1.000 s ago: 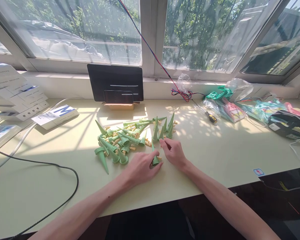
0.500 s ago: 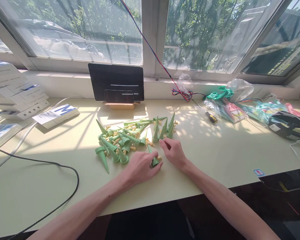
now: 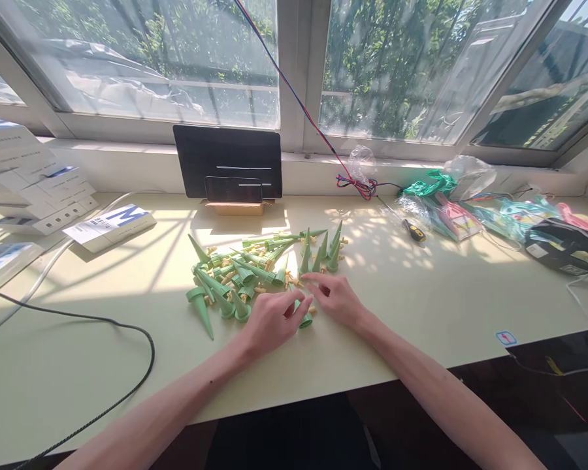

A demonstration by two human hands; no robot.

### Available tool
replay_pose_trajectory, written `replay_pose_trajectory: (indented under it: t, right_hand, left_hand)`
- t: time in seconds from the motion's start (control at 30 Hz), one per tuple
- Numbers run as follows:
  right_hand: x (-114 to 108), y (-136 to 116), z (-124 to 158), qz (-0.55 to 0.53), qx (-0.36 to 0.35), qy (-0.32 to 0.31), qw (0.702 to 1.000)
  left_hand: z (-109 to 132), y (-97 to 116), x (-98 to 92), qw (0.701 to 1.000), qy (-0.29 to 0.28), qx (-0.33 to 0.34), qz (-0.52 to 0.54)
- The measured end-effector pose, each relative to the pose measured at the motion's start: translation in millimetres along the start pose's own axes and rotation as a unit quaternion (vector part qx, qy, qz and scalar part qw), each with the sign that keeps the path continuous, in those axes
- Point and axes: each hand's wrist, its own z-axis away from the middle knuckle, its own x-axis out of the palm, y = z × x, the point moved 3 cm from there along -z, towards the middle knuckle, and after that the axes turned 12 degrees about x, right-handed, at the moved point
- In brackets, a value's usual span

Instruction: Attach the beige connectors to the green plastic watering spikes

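Note:
Hollow green plastic spikes [image 3: 245,274], several with small yellow tap-like pieces, lie heaped on the table in front of me. My left hand [image 3: 274,318] is at the near right side of the heap, with thumb and forefinger curved and a small gap between them. Right below the thumb lies one green spike [image 3: 305,321] with its round end toward me; the hand partly hides it. My right hand [image 3: 337,299] rests on its side, forefinger stretched toward a small yellow piece [image 3: 298,282]. Beyond it, several spikes [image 3: 318,258] stand point up.
A dark tablet [image 3: 230,153] and a phone lean on a stand at the back. White boxes [image 3: 110,225] and cables occupy the left. On the right are a yellow-black screwdriver [image 3: 414,230], plastic bags [image 3: 453,219] and a black case [image 3: 566,245]. The table's front edge runs below my forearms.
My left hand has let go of the green spike and risen slightly above it; the spike stays on the table. The right forefinger has stretched out leftward toward the yellow piece.

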Motion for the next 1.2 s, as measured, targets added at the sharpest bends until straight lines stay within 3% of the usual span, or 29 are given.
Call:
replay_pose_trajectory:
  t: [0.2, 0.7, 0.97, 1.2]
  right_hand:
    - [0.1, -2.8, -0.3, 0.069, -0.005, -0.028, 0.997]
    - [1.8, -7.6, 0.5, 0.122, -0.029, -0.025, 0.992]
    - [1.8, -6.5, 0.9, 0.099, -0.032, -0.026, 0.994]
    - [0.6, -8.6, 0.9, 0.092, -0.018, -0.029, 0.995]
  left_hand:
    - [-0.2, -2.5, 1.5, 0.998, -0.011, -0.055, 0.004]
    - [2.8, -11.8, -1.6, 0.976, 0.027, -0.215, 0.019]
    - [7.2, -8.2, -1.2, 0.969, 0.034, -0.238, 0.056]
    - [5.3, -6.1, -0.6, 0.975, 0.024, -0.214, 0.049]
